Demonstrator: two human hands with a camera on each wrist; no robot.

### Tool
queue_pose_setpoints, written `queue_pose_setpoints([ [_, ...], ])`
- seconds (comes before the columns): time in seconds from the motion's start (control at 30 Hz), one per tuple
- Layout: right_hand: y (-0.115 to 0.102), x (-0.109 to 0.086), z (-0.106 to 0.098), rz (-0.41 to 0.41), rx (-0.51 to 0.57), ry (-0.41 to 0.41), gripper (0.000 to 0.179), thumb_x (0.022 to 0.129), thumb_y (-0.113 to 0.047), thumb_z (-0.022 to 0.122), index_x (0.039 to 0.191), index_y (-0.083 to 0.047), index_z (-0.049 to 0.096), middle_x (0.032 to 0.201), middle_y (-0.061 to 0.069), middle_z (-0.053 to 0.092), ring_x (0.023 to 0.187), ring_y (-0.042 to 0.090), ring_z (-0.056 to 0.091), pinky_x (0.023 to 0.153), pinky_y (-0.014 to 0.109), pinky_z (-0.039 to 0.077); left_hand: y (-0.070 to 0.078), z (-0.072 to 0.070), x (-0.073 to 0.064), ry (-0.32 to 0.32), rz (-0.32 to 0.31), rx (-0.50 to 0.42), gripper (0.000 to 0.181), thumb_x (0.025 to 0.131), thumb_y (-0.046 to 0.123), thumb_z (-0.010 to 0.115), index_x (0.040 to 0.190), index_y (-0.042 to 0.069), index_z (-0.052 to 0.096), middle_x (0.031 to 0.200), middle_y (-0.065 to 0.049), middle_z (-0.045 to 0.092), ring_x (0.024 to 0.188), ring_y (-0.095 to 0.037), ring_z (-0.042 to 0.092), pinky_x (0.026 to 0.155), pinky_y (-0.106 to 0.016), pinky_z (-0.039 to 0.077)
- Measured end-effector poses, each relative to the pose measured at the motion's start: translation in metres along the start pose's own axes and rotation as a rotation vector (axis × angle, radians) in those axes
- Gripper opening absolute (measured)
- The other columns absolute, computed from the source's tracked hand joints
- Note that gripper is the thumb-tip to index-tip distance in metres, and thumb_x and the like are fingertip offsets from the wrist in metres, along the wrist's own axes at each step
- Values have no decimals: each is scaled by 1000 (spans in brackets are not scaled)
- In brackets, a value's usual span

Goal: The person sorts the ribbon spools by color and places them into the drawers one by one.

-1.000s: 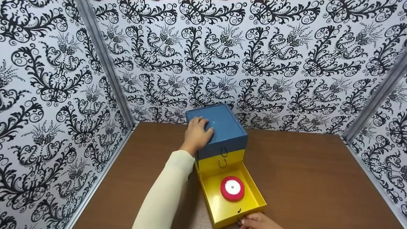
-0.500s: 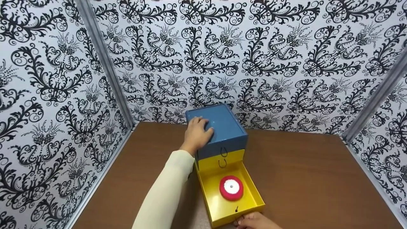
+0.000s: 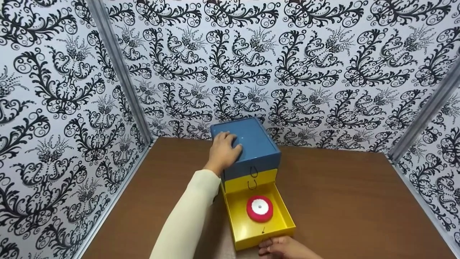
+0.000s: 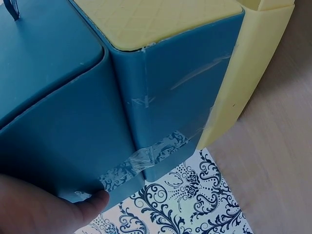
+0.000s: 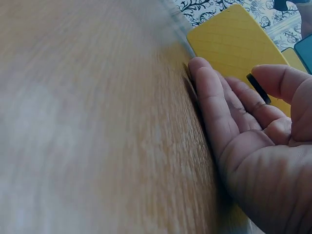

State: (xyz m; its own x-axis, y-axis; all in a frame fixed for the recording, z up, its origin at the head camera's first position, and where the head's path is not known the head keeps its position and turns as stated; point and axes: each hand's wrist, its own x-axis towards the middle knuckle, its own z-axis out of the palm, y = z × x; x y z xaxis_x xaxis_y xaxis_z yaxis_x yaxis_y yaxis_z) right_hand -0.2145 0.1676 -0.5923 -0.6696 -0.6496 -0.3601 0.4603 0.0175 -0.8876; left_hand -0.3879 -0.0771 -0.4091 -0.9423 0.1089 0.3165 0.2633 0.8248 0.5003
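Note:
A small chest of drawers (image 3: 248, 144) has a blue top part over a yellow one. My left hand (image 3: 224, 151) rests on its top near the left edge, fingers spread. The left wrist view catches a digit (image 4: 92, 207) against the blue side, by clear tape. The yellow bottom drawer (image 3: 239, 233) is pulled far out towards me. In it lies a red spool (image 3: 259, 214) with a white centre. At the drawer's front, my right hand (image 3: 282, 246) pinches the black loop pull (image 5: 258, 88) between thumb and finger, its other fingers against the yellow front.
More black loop pulls (image 3: 254, 172) hang on the fronts above the drawer. The brown table (image 3: 341, 201) spreads to both sides. Patterned black-and-white walls (image 3: 305, 90) close off the back and sides.
The yellow drawer has slid a little inward, away from me, with the spool in it. My right hand has moved in with the drawer front. My left hand stays on the chest top.

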Motion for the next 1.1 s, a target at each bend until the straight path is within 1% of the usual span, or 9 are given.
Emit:
queue_pose_setpoints([
  [0.17,2,5,-2,-28,25,-31,36,91,-11,49,119,11,53,113,21,61,103,30,60,88,39,48,-1,1,0,9,4,10,45,88,38,51,127,15,55,139,-8,41,132,-27,27,107,-43,25],
  [0.27,1,8,-2,-34,59,-47,35,91,-9,50,119,11,53,113,22,60,104,31,59,90,40,46,-1,1,0,10,6,11,45,88,38,51,127,15,55,139,-8,41,132,-27,27,107,-43,25],
  [0.47,-1,12,-3,-28,85,-35,35,91,-11,53,119,10,53,113,20,60,106,30,58,89,38,47,-1,2,1,11,9,10,46,88,38,51,127,14,55,139,-9,41,132,-27,27,107,-43,26],
  [0.6,-1,15,-4,-57,115,-43,35,92,-11,51,121,8,52,116,18,59,108,28,57,90,39,47,-1,2,1,0,4,17,46,89,39,50,128,15,55,139,-8,41,133,-26,26,107,-43,25],
  [0.73,-2,17,-5,-84,141,-56,34,92,-11,51,121,6,53,119,18,57,111,28,55,91,40,46,-1,2,1,-4,5,19,45,89,39,50,128,16,55,139,-7,41,133,-27,26,107,-44,26],
  [0.93,-4,24,-7,-103,148,-61,36,92,-8,49,124,9,49,122,21,55,113,31,54,91,41,46,-1,2,1,14,16,20,45,88,39,51,126,15,56,138,-8,42,133,-28,27,105,-44,28],
  [1.1,-7,33,-10,-98,146,-43,38,91,-8,50,125,10,48,122,21,55,113,32,53,91,42,45,-2,0,1,16,25,20,45,88,38,51,126,14,56,138,-9,42,132,-30,28,105,-44,28],
])
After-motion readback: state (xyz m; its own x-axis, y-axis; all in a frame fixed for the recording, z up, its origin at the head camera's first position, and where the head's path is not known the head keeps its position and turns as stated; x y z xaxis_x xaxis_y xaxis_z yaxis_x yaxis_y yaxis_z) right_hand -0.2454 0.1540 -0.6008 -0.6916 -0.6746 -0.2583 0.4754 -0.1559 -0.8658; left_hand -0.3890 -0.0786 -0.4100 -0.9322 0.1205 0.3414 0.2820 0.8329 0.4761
